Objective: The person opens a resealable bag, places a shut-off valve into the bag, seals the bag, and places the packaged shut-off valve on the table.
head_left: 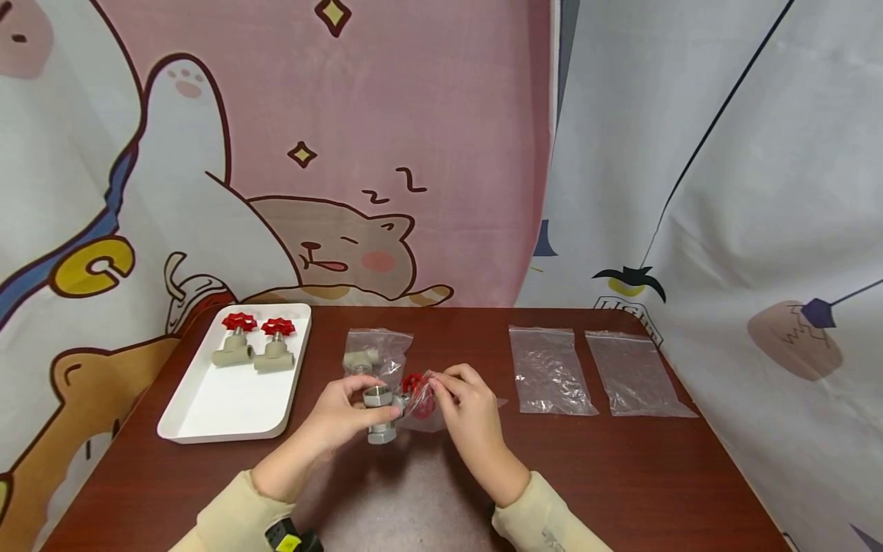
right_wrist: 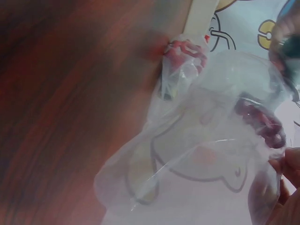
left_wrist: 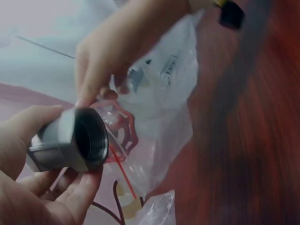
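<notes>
Left hand: thumb and fingers curled in a grip.
Right hand: thumb and fingertips pinched together.
Left forearm: sleeved, slants up from lower left; wrist bare.
Right forearm: sleeved, slants up from lower right; wrist bare.
Spacing: hands near each other.

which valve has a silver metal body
The held valve, in the left hand; the two valves on the white tray and the bagged valve behind the hand have beige bodies.
</notes>
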### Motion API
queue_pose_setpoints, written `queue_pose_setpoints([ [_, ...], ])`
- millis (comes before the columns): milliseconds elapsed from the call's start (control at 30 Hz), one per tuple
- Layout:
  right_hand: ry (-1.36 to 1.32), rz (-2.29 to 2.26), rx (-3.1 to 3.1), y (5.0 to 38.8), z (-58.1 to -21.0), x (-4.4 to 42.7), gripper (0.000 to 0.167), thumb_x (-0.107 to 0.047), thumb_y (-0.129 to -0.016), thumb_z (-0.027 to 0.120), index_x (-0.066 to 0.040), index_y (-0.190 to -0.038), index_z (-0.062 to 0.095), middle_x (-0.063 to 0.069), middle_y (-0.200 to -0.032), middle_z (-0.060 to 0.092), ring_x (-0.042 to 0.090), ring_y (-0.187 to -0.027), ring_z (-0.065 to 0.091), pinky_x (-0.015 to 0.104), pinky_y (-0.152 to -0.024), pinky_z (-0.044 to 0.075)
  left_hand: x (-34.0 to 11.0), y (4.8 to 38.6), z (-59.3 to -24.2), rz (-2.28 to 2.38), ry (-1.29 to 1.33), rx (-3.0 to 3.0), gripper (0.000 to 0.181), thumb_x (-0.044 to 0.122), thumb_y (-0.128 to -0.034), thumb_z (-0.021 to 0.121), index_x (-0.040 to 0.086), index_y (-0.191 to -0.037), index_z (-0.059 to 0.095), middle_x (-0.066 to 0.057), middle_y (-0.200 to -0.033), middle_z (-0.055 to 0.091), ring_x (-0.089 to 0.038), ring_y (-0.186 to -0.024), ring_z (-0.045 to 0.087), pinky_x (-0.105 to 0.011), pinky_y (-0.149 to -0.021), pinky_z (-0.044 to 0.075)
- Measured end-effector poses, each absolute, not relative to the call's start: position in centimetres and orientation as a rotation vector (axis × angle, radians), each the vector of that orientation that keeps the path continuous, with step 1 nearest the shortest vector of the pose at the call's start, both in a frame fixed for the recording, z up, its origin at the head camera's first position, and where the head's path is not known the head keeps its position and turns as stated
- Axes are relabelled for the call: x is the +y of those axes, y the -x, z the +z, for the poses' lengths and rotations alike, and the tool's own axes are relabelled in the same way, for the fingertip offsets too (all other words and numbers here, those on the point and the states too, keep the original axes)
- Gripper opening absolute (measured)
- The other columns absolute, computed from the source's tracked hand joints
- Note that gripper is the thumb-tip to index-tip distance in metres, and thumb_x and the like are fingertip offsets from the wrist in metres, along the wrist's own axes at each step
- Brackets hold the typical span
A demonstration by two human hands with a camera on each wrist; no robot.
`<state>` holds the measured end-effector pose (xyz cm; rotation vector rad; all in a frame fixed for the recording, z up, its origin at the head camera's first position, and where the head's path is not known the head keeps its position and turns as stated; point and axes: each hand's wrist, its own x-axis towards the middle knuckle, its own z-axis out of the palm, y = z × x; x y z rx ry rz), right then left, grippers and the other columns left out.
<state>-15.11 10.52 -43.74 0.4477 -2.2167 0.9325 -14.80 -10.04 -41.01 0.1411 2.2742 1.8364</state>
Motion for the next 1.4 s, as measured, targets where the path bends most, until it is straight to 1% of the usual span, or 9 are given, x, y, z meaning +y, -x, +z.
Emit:
queue_pose_setpoints([
  [67,-0.453,0.940,-2.230,15.1,-43.6,10.5,0.011,-0.015,-0.084,0.072,-0.011,-0.092,0.076,-0.001,-0.084,0.063,0.007,-0.068,0.057,0.018,-0.058,0.048,-10.1,14.9,-41.1,1.753,-0.250,2.422,0.038,0.016,-0.0691,0.084,0.004,-0.101,0.068,-0.008,-0.089,0.068,-0.011,-0.075,0.062,-0.024,-0.065,0.053],
  [133,-0.464,0.920,-2.254,15.1,-43.4,10.5,0.011,-0.017,-0.084,0.071,-0.013,-0.093,0.077,-0.003,-0.085,0.064,0.008,-0.074,0.058,0.021,-0.064,0.049,-10.1,14.9,-41.2,1.684,-0.348,2.531,0.034,0.017,-0.0679,0.085,0.011,-0.099,0.070,-0.005,-0.088,0.069,-0.011,-0.076,0.061,-0.023,-0.067,0.052],
  [233,-0.477,0.871,-2.288,15.1,-43.2,10.6,0.011,-0.021,-0.085,0.071,-0.017,-0.094,0.077,-0.006,-0.086,0.068,0.011,-0.083,0.056,0.029,-0.075,0.045,-10.2,14.9,-41.0,1.575,-0.480,2.679,0.034,0.018,-0.0666,0.085,0.019,-0.098,0.071,0.002,-0.089,0.069,-0.009,-0.079,0.060,-0.022,-0.071,0.050],
  [333,-0.501,0.837,-2.281,15.2,-43.2,10.7,0.011,-0.023,-0.084,0.072,-0.019,-0.093,0.077,-0.008,-0.085,0.071,0.014,-0.087,0.053,0.037,-0.077,0.039,-10.3,14.9,-40.8,1.475,-0.620,2.779,0.036,0.015,-0.0667,0.085,0.020,-0.100,0.071,0.004,-0.089,0.070,-0.008,-0.079,0.059,-0.023,-0.072,0.050],
  [533,-0.611,0.850,-2.256,15.7,-43.3,10.9,0.012,-0.020,-0.083,0.072,-0.018,-0.094,0.076,-0.007,-0.088,0.072,0.014,-0.088,0.053,0.040,-0.082,0.035,-10.4,15.0,-40.5,1.346,-0.763,2.839,0.041,0.016,-0.0674,0.083,0.018,-0.106,0.070,0.005,-0.094,0.070,-0.007,-0.080,0.058,-0.023,-0.071,0.049],
  [733,-0.752,0.847,-2.252,16.4,-43.2,11.0,0.013,-0.022,-0.084,0.070,-0.019,-0.095,0.076,-0.008,-0.091,0.073,0.012,-0.087,0.052,0.040,-0.082,0.034,-10.6,15.6,-41.3,1.482,-0.710,2.697,0.041,0.020,-0.0710,0.083,0.016,-0.110,0.068,-0.001,-0.099,0.070,-0.009,-0.083,0.061,-0.022,-0.072,0.051],
  [967,-0.818,0.891,-2.200,16.9,-42.7,11.0,0.013,-0.021,-0.084,0.070,-0.021,-0.096,0.076,-0.009,-0.092,0.073,0.010,-0.087,0.051,0.041,-0.083,0.032,-11.1,16.2,-42.7,1.711,-0.585,2.470,0.044,0.019,-0.0732,0.082,0.009,-0.113,0.066,-0.013,-0.104,0.068,-0.014,-0.087,0.066,-0.022,-0.071,0.054],
  [1167,-0.887,0.897,-2.168,16.7,-42.2,10.4,0.013,-0.024,-0.085,0.069,-0.021,-0.096,0.075,-0.011,-0.092,0.073,0.009,-0.087,0.051,0.039,-0.083,0.031,-10.4,16.1,-43.3,1.770,-0.561,2.494,0.044,0.015,-0.0705,0.083,0.009,-0.111,0.068,-0.011,-0.109,0.066,-0.014,-0.093,0.064,-0.022,-0.078,0.053],
  [1400,-0.883,0.963,-2.086,16.4,-41.7,10.1,0.011,-0.018,-0.082,0.071,-0.017,-0.093,0.076,-0.007,-0.089,0.073,0.009,-0.081,0.051,0.038,-0.081,0.031,-9.2,15.5,-42.9,1.736,-0.439,2.645,0.054,0.015,-0.0660,0.086,0.010,-0.115,0.066,-0.007,-0.096,0.067,-0.013,-0.080,0.063,-0.023,-0.071,0.053],
])
